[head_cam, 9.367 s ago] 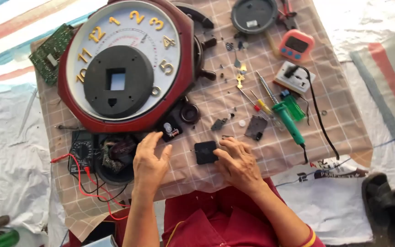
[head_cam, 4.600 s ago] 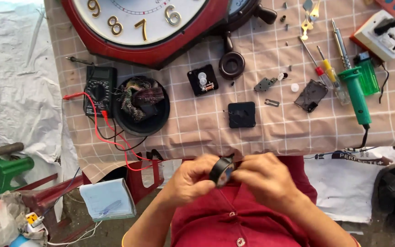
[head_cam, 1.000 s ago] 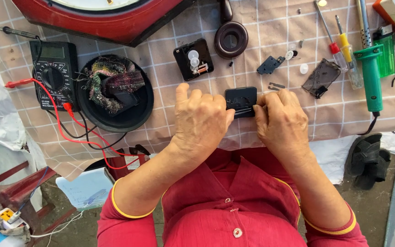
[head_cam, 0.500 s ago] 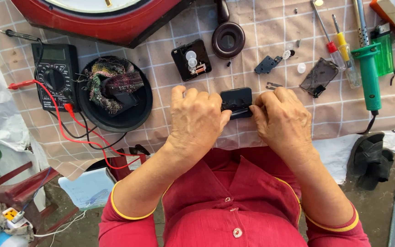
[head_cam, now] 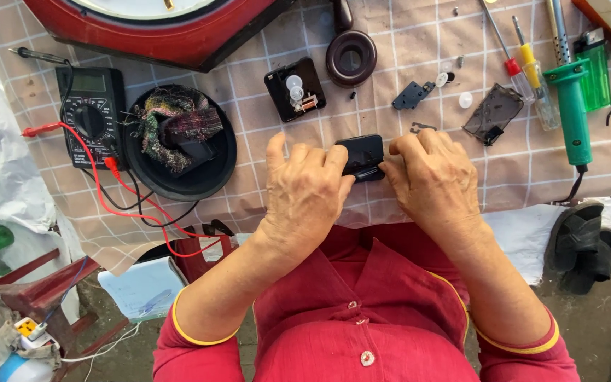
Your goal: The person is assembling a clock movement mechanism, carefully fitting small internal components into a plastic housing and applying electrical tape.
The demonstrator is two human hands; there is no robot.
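Hands [head_cam: 305, 191] unmoved; checked tablecloth [head_cam: 419, 42].

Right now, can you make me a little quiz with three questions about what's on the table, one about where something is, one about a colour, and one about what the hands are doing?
1. Where is the black meter with the red wires?
A. Left of the black bowl
B. Right of the green tool
C. Under the hands

2. What colour is the big clock's frame?
A. Blue
B. Red
C. Yellow

3. What are the left hand and right hand doing?
A. Resting in the lap
B. Lifting the green tool
C. Holding a small black box on the cloth between them

Answers: 1 A, the meter lies beside the bowl's left edge. 2 B, the rim is dark red. 3 C, fingers of both hands press on the box.
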